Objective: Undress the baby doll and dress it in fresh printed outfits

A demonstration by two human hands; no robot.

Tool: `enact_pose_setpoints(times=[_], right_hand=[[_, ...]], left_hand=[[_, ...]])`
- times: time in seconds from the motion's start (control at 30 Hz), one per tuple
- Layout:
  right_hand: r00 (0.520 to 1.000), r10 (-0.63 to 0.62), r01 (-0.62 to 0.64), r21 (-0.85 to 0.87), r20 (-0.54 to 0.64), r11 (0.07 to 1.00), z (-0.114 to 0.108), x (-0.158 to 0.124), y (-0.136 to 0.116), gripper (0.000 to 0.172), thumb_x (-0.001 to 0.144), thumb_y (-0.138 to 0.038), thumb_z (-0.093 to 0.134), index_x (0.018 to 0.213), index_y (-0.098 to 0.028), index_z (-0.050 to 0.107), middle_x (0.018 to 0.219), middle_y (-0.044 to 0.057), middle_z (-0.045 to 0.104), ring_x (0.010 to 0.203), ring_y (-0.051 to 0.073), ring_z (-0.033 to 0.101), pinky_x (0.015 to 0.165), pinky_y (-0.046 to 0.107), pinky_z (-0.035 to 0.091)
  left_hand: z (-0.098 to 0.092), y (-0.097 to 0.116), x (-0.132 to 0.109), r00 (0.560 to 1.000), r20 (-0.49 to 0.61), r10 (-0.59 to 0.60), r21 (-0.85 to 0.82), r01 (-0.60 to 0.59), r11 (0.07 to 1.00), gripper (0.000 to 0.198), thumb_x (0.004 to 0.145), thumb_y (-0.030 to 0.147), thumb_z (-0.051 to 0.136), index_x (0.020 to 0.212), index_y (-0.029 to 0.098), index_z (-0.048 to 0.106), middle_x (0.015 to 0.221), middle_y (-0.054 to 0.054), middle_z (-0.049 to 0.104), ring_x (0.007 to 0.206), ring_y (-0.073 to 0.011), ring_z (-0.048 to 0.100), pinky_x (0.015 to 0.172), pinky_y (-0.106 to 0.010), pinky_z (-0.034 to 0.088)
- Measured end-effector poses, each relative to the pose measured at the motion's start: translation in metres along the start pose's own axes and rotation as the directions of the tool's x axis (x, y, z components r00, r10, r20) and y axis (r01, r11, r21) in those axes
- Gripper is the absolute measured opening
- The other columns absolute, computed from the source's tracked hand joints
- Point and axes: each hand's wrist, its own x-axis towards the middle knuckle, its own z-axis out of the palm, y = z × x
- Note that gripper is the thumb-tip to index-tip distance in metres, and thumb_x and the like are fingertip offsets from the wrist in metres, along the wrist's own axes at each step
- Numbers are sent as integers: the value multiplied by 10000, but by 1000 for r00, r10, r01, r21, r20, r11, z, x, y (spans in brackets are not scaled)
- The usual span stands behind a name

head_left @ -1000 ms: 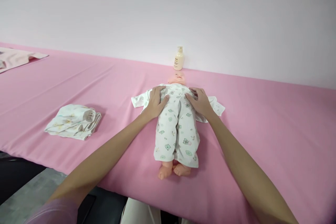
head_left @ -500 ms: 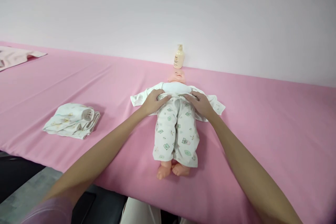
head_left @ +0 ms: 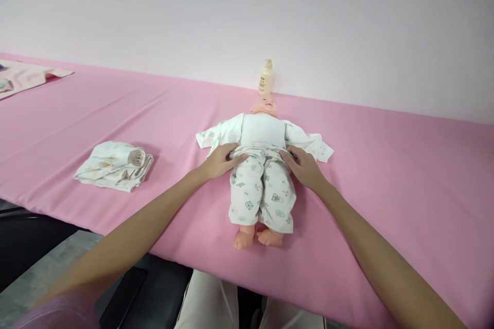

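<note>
A baby doll [head_left: 264, 129] lies on its back on the pink-covered table, feet towards me, arms spread in a white jacket [head_left: 231, 130] that is open at the front. Printed baby trousers [head_left: 247, 190] cover its legs down to just above the bare feet. My left hand [head_left: 224, 160] is closed at the left side of the waistband, thumb on top. On the right side of the waist, my right hand [head_left: 304, 165] grips the waistband in the same way. Some fingertips of both hands are hidden by the cloth.
Folded printed baby clothes [head_left: 111, 165] lie left of the doll. A pump bottle [head_left: 266, 78] stands against the wall [head_left: 154, 15] behind its head. At the far left lies a pale pink cloth [head_left: 31, 78]. A dark phone-like object [head_left: 122, 298] rests on a black seat below the table edge.
Both hands have moved down the doll's body with the waistband, baring more of its white belly. The camera view has shifted slightly.
</note>
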Motion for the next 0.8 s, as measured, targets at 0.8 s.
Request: enact_pose_setpoints(times=[0.8], right_hand=[[982,-102,107,-27,157,994,-11,-30,-3,446,872,-684,815,899,-274,642,975,94,664,1001,356,609,885,503,516]], left_hand=[[-7,34,-36,988,124,90,176,-111,978,397,943,598,738,864,238,589,944,-73,666,914,-283,607,822,-428,468]])
